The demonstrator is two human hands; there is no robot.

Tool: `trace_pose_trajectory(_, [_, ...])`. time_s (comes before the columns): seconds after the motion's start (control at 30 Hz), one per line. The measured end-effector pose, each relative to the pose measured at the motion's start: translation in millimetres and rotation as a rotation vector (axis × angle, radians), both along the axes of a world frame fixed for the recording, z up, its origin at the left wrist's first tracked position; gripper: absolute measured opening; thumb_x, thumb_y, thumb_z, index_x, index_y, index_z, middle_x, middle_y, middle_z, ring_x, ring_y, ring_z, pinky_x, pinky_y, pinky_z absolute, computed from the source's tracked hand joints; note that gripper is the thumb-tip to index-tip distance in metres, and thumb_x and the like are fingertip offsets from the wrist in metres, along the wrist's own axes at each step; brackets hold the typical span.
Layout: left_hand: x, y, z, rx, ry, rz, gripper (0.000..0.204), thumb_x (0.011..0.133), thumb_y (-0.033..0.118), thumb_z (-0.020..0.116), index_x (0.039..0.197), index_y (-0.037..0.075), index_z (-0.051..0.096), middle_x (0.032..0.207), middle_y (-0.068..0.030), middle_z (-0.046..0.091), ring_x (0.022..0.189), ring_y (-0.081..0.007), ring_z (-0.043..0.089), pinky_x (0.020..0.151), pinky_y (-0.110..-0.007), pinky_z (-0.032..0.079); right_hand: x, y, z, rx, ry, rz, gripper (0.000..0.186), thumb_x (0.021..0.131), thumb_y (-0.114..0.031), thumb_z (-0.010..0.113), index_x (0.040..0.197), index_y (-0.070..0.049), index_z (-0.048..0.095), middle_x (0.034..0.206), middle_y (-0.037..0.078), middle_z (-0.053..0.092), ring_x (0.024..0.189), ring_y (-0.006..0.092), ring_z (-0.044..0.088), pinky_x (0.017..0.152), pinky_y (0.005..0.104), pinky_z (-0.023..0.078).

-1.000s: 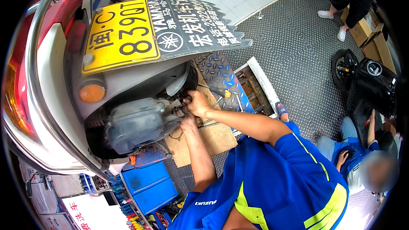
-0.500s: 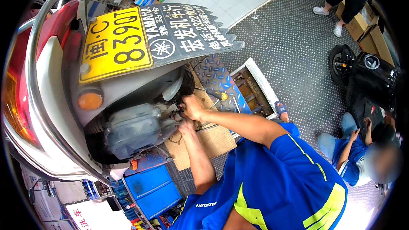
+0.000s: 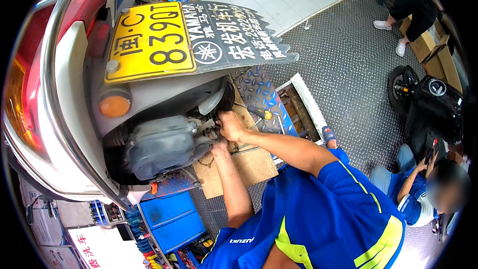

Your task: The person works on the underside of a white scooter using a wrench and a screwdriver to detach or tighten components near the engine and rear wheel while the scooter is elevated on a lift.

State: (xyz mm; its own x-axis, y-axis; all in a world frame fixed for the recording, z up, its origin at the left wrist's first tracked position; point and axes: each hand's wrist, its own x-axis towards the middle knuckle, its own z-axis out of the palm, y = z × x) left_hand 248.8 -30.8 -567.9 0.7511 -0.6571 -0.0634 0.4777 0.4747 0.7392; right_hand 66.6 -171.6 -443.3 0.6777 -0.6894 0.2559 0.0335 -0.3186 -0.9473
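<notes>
A scooter's rear end fills the left side, with a dusty grey engine casing (image 3: pixel 162 144) under its white bodywork (image 3: pixel 74 84). At the casing's right end, my right hand (image 3: pixel 232 125) has its fingers curled in at small metal parts; what they grip is too small to make out. Just below it, my left hand (image 3: pixel 219 147) reaches up against the same parts, its fingers mostly hidden. Brown cardboard (image 3: pixel 244 172) lies beneath both hands. A tool with a yellow handle end (image 3: pixel 268 115) rests beyond my right hand on the blue-edged metal platform (image 3: pixel 256 87).
A yellow number plate (image 3: pixel 149 42) and a jagged black mudflap (image 3: pixel 239 35) overhang the work. A blue tool cabinet (image 3: pixel 172 219) stands at lower left. On the right, a person sits holding a phone beside a black scooter (image 3: pixel 440 94); another stands near cardboard boxes (image 3: pixel 440 65).
The view has shifted slightly, so the scooter sits a little farther right. Both hands stay at the same metal parts. The seated person's hands and phone have moved slightly.
</notes>
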Motion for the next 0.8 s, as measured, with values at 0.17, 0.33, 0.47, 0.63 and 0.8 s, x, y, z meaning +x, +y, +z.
trace_pose_trajectory(0.17, [-11, -9, -2, -0.161, 0.351, -0.047, 0.044, 0.102, 0.033, 0.055, 0.139, 0.008, 0.054, 0.137, -0.01, 0.058, 0.125, -0.0276, 0.055, 0.112, -0.04, 0.045, -6, -8, -6, 0.01, 0.069, 0.005, 0.015, 0.076, -0.005, 0.068, 0.085, 0.004, 0.061, 0.079, 0.032, 0.063, 0.082, 0.0529, 0.063, 0.071, 0.0563, 0.05])
trace_pose_trajectory(0.33, [-23, -4, 12, 0.075, -0.132, -0.06, 0.053, 0.102, 0.035, 0.056, 0.148, 0.011, 0.045, 0.144, -0.0086, 0.052, 0.131, -0.0245, 0.05, 0.118, -0.043, 0.037, -9, -10, -1, -0.011, 0.044, 0.065, 0.013, 0.077, -0.005, 0.068, 0.084, 0.004, 0.062, 0.079, 0.031, 0.064, 0.079, 0.0515, 0.063, 0.069, 0.0541, 0.052])
trace_pose_trajectory(0.47, [-79, -38, 77, 0.159, -0.384, -0.096, 0.048, 0.101, 0.038, 0.057, 0.139, 0.008, 0.053, 0.127, -0.0093, 0.061, 0.112, -0.0222, 0.06, 0.102, -0.039, 0.05, -17, -21, -14, -0.018, -0.042, 0.016, 0.011, 0.078, -0.005, 0.069, 0.082, 0.004, 0.063, 0.078, 0.03, 0.064, 0.078, 0.0508, 0.064, 0.069, 0.0536, 0.052])
trace_pose_trajectory(0.63, [-56, -29, 78, 0.036, -0.225, -0.054, 0.048, 0.101, 0.037, 0.057, 0.139, 0.008, 0.052, 0.127, -0.0095, 0.061, 0.112, -0.0225, 0.059, 0.103, -0.039, 0.049, -28, -27, 21, -0.098, 0.01, 0.083, 0.012, 0.078, -0.008, 0.07, 0.081, 0.003, 0.067, 0.078, 0.029, 0.065, 0.076, 0.0488, 0.065, 0.068, 0.0523, 0.053])
trace_pose_trajectory(0.8, [-53, -24, 66, -0.006, -0.129, -0.051, 0.048, 0.101, 0.037, 0.057, 0.139, 0.008, 0.052, 0.127, -0.0097, 0.06, 0.113, -0.0227, 0.059, 0.103, -0.039, 0.049, -13, -41, 21, -0.288, 0.134, 0.167, 0.013, 0.075, -0.011, 0.073, 0.074, 0.001, 0.068, 0.078, 0.028, 0.066, 0.075, 0.0466, 0.066, 0.066, 0.0511, 0.052])
